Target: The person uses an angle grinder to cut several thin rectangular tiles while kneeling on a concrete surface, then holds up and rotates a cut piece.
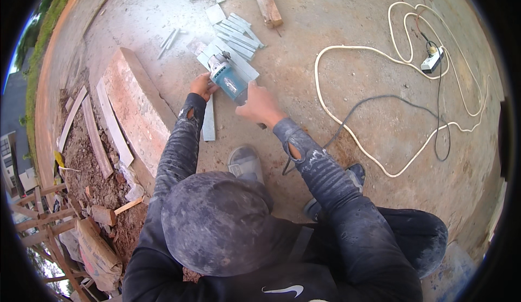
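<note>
My right hand (pixel 261 104) is wrapped around the rear of a teal handheld power cutter (pixel 230 81), whose metal front end points away from me. Beneath the cutter lies a pale grey-green stone tile (pixel 244 68). My left hand (pixel 202 87) is low at the cutter's left side, fingers curled in by the tile's near edge; what they grip is hidden. A narrow stone strip (pixel 209 122) lies on the ground just below that hand. Whitish dust hangs around the cutter's front, so the blade does not show.
Several cut strips (pixel 237 35) lie beyond the cutter, with thin offcuts (pixel 169 42) to their left. A wooden plank (pixel 265 4) is farther off. A concrete block (pixel 133 98) stands left. On the right are a white cable (pixel 319 79), a black cord (pixel 374 97) and a power strip (pixel 432 60).
</note>
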Available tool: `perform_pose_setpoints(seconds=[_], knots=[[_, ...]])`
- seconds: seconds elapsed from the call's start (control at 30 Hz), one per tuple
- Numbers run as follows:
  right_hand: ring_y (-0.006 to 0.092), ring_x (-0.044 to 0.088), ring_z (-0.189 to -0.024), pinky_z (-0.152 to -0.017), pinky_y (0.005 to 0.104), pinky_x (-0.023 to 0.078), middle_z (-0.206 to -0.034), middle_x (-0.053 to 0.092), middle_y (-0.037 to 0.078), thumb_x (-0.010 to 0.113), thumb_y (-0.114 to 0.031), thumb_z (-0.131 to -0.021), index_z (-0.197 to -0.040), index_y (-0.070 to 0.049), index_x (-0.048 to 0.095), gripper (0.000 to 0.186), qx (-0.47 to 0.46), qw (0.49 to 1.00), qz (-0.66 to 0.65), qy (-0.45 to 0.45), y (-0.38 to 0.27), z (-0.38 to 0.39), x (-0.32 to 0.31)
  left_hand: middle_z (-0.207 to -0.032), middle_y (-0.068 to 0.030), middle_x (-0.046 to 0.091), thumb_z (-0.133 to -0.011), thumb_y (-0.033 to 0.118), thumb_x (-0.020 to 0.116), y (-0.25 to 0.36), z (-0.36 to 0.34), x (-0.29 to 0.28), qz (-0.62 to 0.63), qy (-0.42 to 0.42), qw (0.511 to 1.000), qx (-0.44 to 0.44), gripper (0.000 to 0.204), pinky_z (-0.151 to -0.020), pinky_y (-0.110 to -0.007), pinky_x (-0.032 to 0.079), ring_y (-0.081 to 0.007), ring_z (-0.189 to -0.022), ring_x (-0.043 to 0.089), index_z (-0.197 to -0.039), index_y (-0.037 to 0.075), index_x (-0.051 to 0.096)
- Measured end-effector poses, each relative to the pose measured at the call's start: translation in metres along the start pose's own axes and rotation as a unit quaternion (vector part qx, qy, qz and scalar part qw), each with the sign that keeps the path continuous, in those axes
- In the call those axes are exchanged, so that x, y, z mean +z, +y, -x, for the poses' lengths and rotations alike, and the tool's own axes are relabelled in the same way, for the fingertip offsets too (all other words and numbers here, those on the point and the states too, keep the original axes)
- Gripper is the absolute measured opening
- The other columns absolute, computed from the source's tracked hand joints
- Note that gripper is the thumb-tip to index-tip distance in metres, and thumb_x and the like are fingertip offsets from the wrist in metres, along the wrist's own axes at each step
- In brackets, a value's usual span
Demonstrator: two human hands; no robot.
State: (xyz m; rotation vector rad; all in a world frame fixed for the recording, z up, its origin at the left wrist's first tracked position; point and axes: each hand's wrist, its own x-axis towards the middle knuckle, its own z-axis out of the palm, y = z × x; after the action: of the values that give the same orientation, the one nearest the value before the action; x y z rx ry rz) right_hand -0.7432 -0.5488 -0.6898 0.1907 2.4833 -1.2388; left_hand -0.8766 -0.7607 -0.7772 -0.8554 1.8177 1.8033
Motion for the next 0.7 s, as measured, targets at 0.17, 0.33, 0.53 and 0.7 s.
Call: perform_pose_setpoints(seconds=[0.17,0.33,0.53,0.7], knots=[[0.0445,0.066,-0.092,-0.083,0.0458,0.054,-0.096,0.067,0.031,0.071,-0.026,-0.068,-0.112,0.011,0.05,0.061,0.003,1.0,-0.001,-0.005,0.002,0.008,-0.005,-0.114,-0.0085,0.059,-0.099,0.022,0.05,-0.001,0.001,0.003,-0.022,0.01,1.0,0.006,0.025,-0.086,-0.037,0.053,-0.0219,-0.101,0.059,-0.119,0.008,0.057],[0.0449,0.067,-0.091,-0.081,0.0464,0.054,-0.093,0.067,0.03,0.071,-0.026,-0.068,-0.107,0.009,0.05,0.057,-0.003,1.0,-0.013,-0.006,0.003,0.012,-0.004,-0.116,-0.0106,0.057,-0.093,0.017,0.062,0.001,-0.005,-0.009,-0.014,-0.016,0.999,0.024,0.026,-0.084,-0.04,0.054,-0.0256,-0.102,0.06,-0.115,0.003,0.061],[0.045,0.066,-0.092,-0.081,0.0472,0.054,-0.097,0.066,0.031,0.072,-0.027,-0.069,-0.109,0.008,0.049,0.058,0.006,1.0,-0.007,-0.016,0.008,0.02,-0.008,-0.122,-0.0107,0.057,-0.092,0.02,0.064,0.002,0.002,-0.002,-0.032,0.015,0.999,0.017,0.032,-0.089,-0.04,0.05,-0.0246,-0.107,0.056,-0.12,0.004,0.061],[0.0452,0.066,-0.091,-0.081,0.0476,0.054,-0.096,0.066,0.031,0.073,-0.027,-0.07,-0.111,0.008,0.049,0.059,0.005,1.0,-0.001,-0.013,0.014,0.027,-0.01,-0.124,-0.0128,0.057,-0.092,0.024,0.066,0.003,0.006,0.003,-0.041,-0.001,0.999,0.015,0.038,-0.089,-0.039,0.049,-0.0261,-0.109,0.055,-0.123,0.004,0.059]])
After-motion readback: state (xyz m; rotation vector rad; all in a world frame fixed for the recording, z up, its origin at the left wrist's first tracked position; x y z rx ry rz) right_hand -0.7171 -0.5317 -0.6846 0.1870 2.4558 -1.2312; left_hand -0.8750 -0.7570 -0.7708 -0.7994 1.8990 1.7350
